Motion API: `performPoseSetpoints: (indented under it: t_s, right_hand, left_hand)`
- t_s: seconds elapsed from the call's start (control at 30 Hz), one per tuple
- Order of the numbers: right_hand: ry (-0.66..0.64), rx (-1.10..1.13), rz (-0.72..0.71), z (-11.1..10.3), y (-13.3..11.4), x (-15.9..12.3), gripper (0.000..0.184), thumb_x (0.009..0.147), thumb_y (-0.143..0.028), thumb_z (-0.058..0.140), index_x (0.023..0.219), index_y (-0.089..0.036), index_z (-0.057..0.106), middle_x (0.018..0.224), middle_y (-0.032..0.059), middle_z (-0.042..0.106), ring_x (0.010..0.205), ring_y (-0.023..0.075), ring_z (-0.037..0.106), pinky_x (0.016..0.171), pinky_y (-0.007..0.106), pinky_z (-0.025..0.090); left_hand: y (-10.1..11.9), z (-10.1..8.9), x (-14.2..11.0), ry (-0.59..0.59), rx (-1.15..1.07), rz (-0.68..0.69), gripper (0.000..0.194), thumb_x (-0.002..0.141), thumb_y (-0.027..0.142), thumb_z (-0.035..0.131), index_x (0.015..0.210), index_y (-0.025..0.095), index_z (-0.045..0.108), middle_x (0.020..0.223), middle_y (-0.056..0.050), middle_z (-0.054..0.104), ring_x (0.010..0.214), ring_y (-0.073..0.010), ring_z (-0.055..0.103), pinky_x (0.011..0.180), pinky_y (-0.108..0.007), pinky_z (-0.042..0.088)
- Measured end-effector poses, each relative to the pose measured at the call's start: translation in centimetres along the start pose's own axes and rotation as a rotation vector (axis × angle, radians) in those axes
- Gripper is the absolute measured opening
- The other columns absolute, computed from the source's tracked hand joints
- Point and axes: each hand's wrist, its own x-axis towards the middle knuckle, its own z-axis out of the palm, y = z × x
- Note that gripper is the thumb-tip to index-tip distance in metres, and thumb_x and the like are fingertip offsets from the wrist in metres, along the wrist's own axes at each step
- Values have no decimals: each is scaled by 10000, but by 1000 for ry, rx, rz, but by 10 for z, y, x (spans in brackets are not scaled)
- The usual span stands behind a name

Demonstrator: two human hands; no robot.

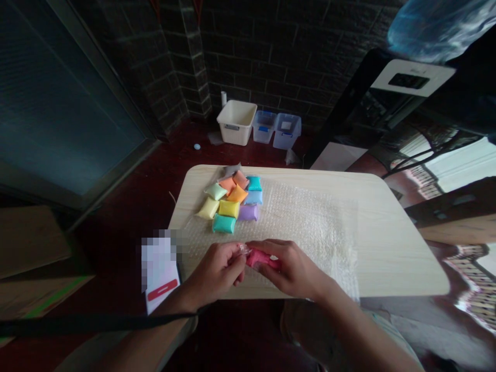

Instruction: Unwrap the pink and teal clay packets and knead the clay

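My right hand (292,263) is closed around a lump of soft pink clay (256,257), its fingers over the top and thumb underneath. My left hand (225,263) pinches a bit of clear plastic wrapper (244,249) at the clay's left end. Both hands are close together above the near edge of a sheet of bubble wrap (310,222). Just beyond them lies a cluster of several small pillow-shaped clay packets, among them a green packet (223,223), a yellow packet (229,208), a purple packet (248,212) and an orange packet (237,194).
The bubble wrap lies on a pale wooden table (395,248) with rounded corners. A white basket (236,124) and two clear plastic bins (287,132) stand on the dark red floor behind it. At the right back is a water dispenser (413,77). A partly blurred white-and-red item (160,274) sits at the table's left.
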Motion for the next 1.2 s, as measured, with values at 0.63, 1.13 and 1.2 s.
performPoseSetpoints:
  t_s: [0.63,1.13,1.2]
  right_hand:
    - [91,-86,120,15,9,2,272,997,-221,559,1256,-215,641,1000,64,765,876,213,723,786,314,525]
    - [-31,931,483,6,21,4,507,886,-225,498,1392,-191,510,836,57,766,518,152,658,413,207,435]
    - [-32,960,492,4,20,5,470,853,-213,491,1321,-184,531,828,60,772,506,155,662,410,210,429]
  left_hand:
    - [0,5,-1,-22,-135,-43,305,992,370,508,797,162,615,675,-36,693,571,-149,629,546,-237,465]
    - [8,-4,-2,182,318,383,313,994,267,592,1293,249,681,1363,-97,625,1300,-266,570,1125,-374,437]
    - [7,-6,-1,191,307,392,261,990,267,617,1225,252,731,1290,-87,667,1218,-248,623,1067,-347,480]
